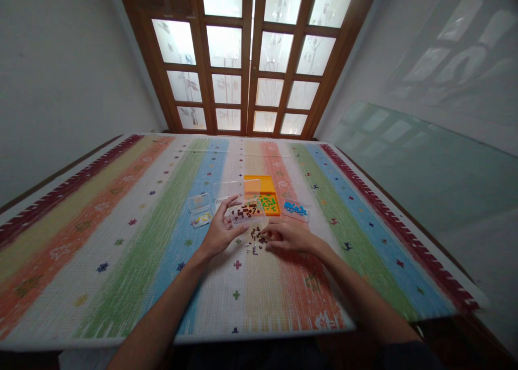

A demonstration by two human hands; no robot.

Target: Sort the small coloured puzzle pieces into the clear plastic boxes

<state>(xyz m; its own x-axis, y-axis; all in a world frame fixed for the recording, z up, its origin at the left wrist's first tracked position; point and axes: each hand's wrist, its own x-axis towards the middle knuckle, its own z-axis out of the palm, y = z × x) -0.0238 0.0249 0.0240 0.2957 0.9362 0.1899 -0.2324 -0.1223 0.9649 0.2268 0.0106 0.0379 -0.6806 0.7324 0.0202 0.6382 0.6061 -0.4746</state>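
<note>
Clear rectangular plastic box | beside left hand, thumb and fingers spread | small dark-brown blocky pieces | by right hand, fingers curled, pinching: can't tell from here

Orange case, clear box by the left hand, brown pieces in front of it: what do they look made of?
Orange case: likely plastic, smooth and opaque, judging by its even, bright colour.
Clear box: transparent, probably plastic; contents show through and its edges catch pale light.
Brown pieces: possibly moulded plastic, from their small blocky shapes; finish unclear.
</note>
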